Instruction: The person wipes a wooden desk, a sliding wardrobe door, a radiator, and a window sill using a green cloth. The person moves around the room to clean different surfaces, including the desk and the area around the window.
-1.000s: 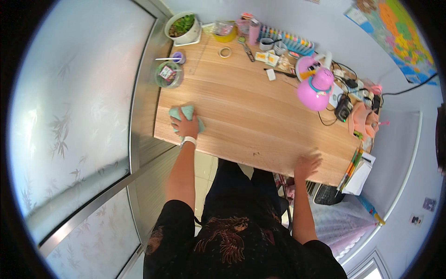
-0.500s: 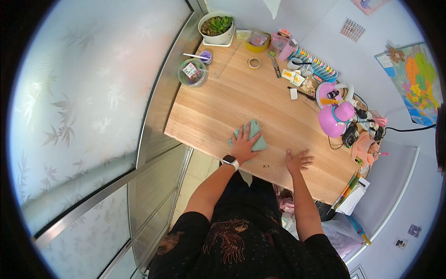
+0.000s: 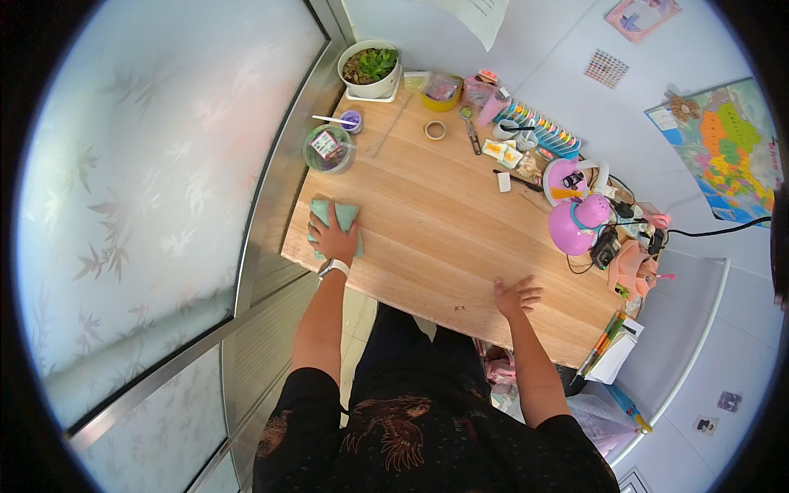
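Note:
My left hand (image 3: 332, 240) lies flat with its fingers spread on a folded light green cloth (image 3: 345, 215), pressing it to the wooden desk (image 3: 427, 222) near the left front corner. The cloth shows beyond the fingertips and along both sides of the hand. A pale-banded watch (image 3: 334, 267) sits on that wrist. My right hand (image 3: 516, 297) rests at the desk's front right, fingers apart and holding nothing. Some small dark crumbs (image 3: 459, 308) lie close to the front edge, left of my right hand.
A potted plant (image 3: 370, 72), a clear tub (image 3: 329, 149) and a purple jar (image 3: 352, 122) stand at the back left. Along the back lie a tape roll (image 3: 435, 130) and scissors (image 3: 472, 140). A pink lamp (image 3: 571, 228) and pens (image 3: 604, 338) line the right. A frosted glass partition (image 3: 148, 181) borders the left.
My left hand has slid the cloth leftward, from the front middle of the desk to its left front corner. My right hand stays in about the same spot on the desk.

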The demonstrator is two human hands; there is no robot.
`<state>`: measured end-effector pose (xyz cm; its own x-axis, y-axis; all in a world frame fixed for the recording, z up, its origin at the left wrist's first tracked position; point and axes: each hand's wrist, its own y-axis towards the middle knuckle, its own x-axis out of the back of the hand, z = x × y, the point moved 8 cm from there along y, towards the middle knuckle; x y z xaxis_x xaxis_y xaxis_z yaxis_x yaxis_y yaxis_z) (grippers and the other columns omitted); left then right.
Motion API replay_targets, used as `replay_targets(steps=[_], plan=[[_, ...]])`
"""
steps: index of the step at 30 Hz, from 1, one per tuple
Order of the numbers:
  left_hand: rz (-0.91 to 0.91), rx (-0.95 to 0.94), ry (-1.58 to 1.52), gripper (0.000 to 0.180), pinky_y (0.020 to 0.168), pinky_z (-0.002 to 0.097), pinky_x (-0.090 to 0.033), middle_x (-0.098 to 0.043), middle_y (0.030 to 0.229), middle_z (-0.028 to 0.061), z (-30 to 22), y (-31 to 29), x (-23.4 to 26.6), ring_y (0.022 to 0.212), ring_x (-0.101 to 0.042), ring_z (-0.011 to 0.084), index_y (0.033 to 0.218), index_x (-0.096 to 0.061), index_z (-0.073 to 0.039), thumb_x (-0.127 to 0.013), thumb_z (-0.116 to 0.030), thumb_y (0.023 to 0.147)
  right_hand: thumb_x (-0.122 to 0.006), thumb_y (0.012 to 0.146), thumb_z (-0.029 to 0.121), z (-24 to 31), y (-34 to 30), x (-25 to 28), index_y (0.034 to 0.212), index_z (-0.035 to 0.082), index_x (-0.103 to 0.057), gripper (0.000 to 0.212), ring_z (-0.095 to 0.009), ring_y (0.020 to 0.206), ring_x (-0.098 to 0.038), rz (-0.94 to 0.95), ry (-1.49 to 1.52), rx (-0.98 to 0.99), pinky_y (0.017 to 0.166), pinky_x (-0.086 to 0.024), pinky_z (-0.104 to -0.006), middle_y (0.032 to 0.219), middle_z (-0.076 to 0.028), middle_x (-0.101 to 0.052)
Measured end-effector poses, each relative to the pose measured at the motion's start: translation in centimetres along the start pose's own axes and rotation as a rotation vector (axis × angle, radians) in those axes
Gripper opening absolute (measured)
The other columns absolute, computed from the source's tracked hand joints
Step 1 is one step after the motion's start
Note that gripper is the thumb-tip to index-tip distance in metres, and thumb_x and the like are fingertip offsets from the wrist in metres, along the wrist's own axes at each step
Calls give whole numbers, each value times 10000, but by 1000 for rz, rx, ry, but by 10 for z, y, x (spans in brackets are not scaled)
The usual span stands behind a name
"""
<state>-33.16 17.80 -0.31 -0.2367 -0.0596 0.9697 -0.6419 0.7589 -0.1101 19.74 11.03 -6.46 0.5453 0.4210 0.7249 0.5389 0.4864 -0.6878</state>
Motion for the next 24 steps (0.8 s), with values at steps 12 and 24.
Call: replay_targets(steps=[12, 24], plan=[[197, -292, -7, 825, 1007, 723, -216, -155, 1548, 266, -108, -120, -30, 1367, -201, 522, 1458, -390, -306, -719, -483, 723, -568, 786, 719, -1, 1, -4, 1472, 142, 273, 1230, -540, 1357, 285, 24, -13, 1, 1053, 17, -727, 1444, -330, 371], [334, -831, 6, 813, 1034, 734, -160, -130, 1575, 234, -237, -132, -55, 1423, -123, 493, 1441, -416, -333, -710, -545, 713, -607, 781, 676, 1, 1, -3, 1489, 103, 226, 1234, -543, 1357, 281, 12, 3, -4, 1053, 32, -722, 1448, -346, 350]])
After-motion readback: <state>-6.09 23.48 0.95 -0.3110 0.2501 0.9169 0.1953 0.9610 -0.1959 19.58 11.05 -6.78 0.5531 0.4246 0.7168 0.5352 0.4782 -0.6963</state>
